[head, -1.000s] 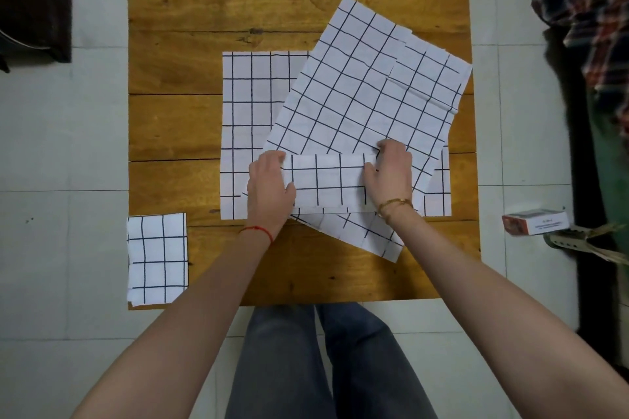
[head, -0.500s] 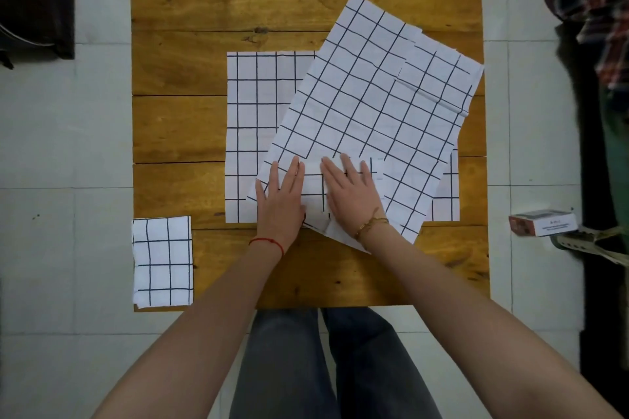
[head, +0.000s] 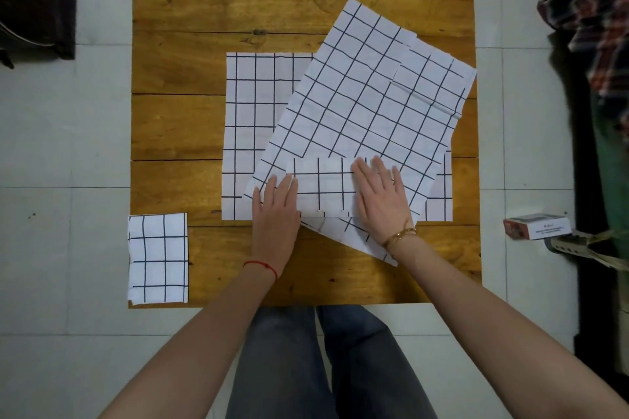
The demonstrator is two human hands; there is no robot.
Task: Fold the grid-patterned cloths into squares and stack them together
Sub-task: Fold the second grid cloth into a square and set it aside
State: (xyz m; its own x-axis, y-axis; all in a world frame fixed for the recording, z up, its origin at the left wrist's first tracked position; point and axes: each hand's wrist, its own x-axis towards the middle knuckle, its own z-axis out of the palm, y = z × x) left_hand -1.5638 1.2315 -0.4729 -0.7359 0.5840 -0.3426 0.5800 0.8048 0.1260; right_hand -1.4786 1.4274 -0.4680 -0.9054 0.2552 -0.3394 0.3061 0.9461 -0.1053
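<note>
The small box (head: 537,226) on the floor to the right has a red end and a white top with tiny writing on it, but the words are too small to read. No other writing shows.

The counter (head: 211,133) is made of brown wood planks with dark knots and lines between the boards. It stands on a floor (head: 61,133) of pale square tiles. A plaid cloth (head: 592,10) hangs at the far right, and something dark (head: 37,0) sits in the top left corner. The person's legs in grey jeans (head: 323,367) show below the counter.

A big grid cloth (head: 357,95) lies tilted on the counter, on top of another flat grid cloth (head: 252,105) that lies straight. The near edge of the tilted cloth is folded up into a narrow strip (head: 323,187). The left hand (head: 275,211) lies flat on the left end of the strip, fingers straight and close together, pressing down. The right hand (head: 381,201) lies flat on the right end, fingers straight and a little spread. Neither grip is curled round anything. The left wrist has a red string (head: 262,267) and the right wrist a gold bracelet (head: 400,235).

A small folded grid square (head: 158,258) sits at the near left corner of the counter, well apart from the hands.
</note>
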